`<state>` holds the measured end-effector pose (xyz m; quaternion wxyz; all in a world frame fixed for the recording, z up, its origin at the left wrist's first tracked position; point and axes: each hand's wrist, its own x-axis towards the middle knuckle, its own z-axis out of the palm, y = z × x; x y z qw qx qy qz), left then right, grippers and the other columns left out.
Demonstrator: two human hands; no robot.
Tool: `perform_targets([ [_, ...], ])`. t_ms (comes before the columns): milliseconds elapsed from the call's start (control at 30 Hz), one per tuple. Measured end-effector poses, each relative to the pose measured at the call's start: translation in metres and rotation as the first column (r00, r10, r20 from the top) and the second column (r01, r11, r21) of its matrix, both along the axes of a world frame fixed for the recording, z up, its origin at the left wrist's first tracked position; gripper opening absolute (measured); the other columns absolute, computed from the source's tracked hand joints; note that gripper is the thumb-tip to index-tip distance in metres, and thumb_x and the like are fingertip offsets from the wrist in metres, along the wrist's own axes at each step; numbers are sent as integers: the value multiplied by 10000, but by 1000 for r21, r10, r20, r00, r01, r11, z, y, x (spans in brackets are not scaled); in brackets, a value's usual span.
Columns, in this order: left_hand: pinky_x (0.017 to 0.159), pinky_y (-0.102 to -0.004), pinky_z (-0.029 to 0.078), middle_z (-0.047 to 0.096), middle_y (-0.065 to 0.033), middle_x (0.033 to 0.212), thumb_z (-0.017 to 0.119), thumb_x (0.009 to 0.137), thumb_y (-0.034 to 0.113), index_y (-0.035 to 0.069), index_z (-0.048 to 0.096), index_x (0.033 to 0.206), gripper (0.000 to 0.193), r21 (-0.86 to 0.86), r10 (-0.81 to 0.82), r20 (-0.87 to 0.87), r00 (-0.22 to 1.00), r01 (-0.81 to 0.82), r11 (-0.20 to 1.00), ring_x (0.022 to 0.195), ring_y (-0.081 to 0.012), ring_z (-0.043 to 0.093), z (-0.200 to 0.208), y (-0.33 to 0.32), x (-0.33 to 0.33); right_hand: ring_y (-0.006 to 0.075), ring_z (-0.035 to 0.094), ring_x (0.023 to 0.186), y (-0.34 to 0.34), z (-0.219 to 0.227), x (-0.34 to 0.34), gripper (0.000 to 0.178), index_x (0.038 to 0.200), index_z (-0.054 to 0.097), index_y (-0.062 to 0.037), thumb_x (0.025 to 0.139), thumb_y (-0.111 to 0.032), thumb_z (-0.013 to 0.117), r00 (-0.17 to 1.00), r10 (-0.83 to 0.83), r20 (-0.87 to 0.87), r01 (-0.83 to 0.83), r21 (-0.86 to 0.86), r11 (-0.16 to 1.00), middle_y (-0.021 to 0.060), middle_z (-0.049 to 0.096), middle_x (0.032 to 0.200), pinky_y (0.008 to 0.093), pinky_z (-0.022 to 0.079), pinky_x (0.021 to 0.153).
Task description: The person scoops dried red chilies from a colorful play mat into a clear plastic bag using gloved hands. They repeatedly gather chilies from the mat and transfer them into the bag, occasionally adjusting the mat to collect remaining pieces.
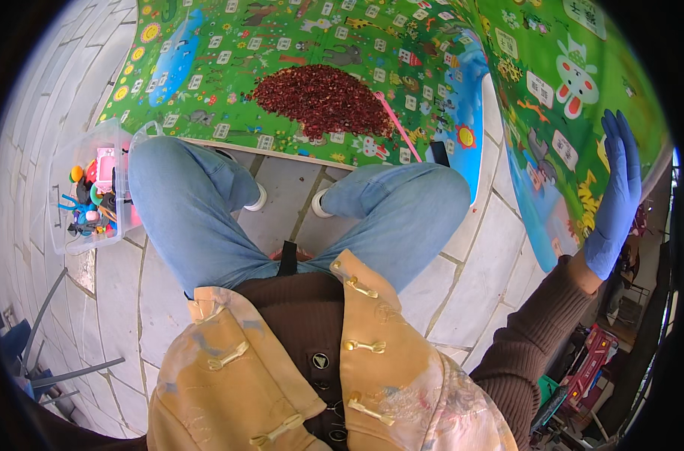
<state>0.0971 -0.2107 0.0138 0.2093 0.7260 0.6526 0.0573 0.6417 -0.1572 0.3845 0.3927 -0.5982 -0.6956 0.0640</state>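
Observation:
My right hand (616,195), in a blue glove, is raised at the far right with its fingers stretched upward. It holds nothing that I can see and is beside the raised, curving side of a green picture mat (229,45); whether it touches the mat I cannot tell. A heap of dark red dried bits (319,98) lies on the mat beyond my knees. Against the heap's right side rests a thin pink stick (399,129). A small dark box-like object (437,153) is at the mat's near edge, by my right knee. My left hand is out of view.
A clear plastic bin (90,188) of colourful small toys stands left of my left knee, on grey paving (469,240). Grey tubes (79,372) stick out at the lower left. A red object (588,364) and other clutter lie at the lower right, past my sleeve.

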Motion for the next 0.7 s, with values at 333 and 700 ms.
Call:
perform_targets([
  [333, 1145, -530, 345, 195, -350, 1572, 571, 912, 555, -89, 277, 1517, 931, -33, -238, -305, 922, 240, 970, 1399, -489, 362, -29, 205, 33, 257, 503, 1346, 281, -134, 102, 621, 1485, 451, -73, 983, -391, 633, 875, -57, 482, 194, -238, 952, 151, 532, 1455, 352, 406, 1099],
  [700, 1149, -539, 337, 169, -367, 1580, 571, 900, 584, -98, 263, 1521, 972, 133, -338, -626, 703, 524, 841, 1407, -504, 345, -11, 456, 47, 324, 688, 1031, 337, -369, 128, 428, 1173, 707, -64, 936, -412, 632, 940, 94, 328, 177, -705, 686, 160, 733, 1083, 404, 527, 918],
])
